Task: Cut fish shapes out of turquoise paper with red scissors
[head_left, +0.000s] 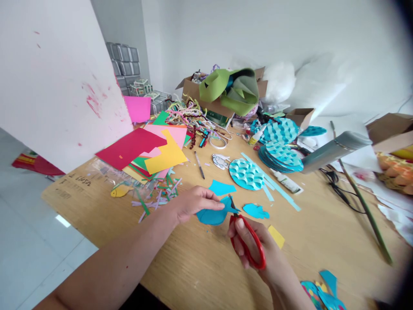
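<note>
The left hand (pixel 204 202) is pinching a blue paper piece (pixel 209 217), its thumb lying over the top surface. The paper's rounded body is spreading out on the near side of that thumb, and its narrower end is pointing toward the right hand (pixel 250 241). This right hand is grasping the scissors (pixel 260 253), its digits wrapping the red handles. The blades are meeting the paper's narrower end; how far they are parting, one cannot tell.

Relative to the textured turquoise disc (pixel 247 174), the blue paper piece is being held on the near side, somewhat to the left. The left forearm is slanting up from the lower left toward the disc, the palm facing down. The right forearm is coming in from the lower right, the wrist bending so that the blades are aiming toward the disc's near side.

Around the disc, a blue fish cutout (pixel 256 211) is lying on the near side, a blue scrap (pixel 222 187) to the near left, a pen (pixel 199 165) farther left, and a small white bottle (pixel 287 181) to the right.
</note>
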Demonstrator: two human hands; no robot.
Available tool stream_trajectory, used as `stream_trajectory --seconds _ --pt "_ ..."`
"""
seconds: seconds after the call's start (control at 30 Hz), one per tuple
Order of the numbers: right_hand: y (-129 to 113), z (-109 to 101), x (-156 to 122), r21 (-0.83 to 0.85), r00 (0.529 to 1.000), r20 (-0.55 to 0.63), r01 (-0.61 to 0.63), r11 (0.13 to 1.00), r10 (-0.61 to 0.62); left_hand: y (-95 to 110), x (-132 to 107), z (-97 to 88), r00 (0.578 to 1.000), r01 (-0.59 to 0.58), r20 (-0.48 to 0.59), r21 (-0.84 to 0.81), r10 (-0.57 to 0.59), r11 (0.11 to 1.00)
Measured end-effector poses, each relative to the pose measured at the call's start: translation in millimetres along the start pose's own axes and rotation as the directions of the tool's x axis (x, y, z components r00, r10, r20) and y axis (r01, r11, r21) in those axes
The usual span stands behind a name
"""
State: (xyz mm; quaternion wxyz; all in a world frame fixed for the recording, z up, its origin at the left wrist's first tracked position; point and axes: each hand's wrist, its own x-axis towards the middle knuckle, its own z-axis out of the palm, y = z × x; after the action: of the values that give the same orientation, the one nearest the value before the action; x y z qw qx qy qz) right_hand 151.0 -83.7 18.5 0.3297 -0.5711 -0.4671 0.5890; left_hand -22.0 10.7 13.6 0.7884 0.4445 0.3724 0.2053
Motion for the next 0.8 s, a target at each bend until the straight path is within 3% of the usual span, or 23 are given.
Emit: stream_trajectory --seconds 0.13,0.2,0.37,0.5,0.6,0.7,0.8 --pt "-5 1 -1 0.055 0.992 -0.128 0.020 0.998 -0.013 1 0 -4.3 0.976 0.138 0.168 0.005 -0.137 0.990" --pt "-7 2 -1 0.057 0.982 -0.185 0.041 0.998 -0.029 0 1 -5.8 0.971 0.158 0.185 -0.020 -0.151 0.987" --pt "-9 3 -1 0.068 0.970 -0.245 0.020 0.997 -0.003 -2 5 -7.0 0.997 0.066 -0.025 -0.185 -0.072 0.981" --pt "-7 6 0 0.091 0.974 -0.226 0.025 0.996 -0.004 1 8 -6.5 0.981 -0.072 -0.193 -0.384 -0.004 0.921" --pt "-3 9 3 0.117 0.981 -0.192 0.018 0.993 0.005 3 9 -6.0 0.969 -0.109 -0.245 -0.478 -0.014 0.871" --pt "0 12 5 0.136 0.982 -0.182 -0.019 0.991 0.043 2 10 -4.0 0.984 -0.019 -0.161 -0.523 -0.077 0.852" --pt "3 14 7 0.102 0.976 -0.215 -0.019 0.995 0.041 -3 11 1.0 0.991 0.117 0.006 -0.544 -0.136 0.831"
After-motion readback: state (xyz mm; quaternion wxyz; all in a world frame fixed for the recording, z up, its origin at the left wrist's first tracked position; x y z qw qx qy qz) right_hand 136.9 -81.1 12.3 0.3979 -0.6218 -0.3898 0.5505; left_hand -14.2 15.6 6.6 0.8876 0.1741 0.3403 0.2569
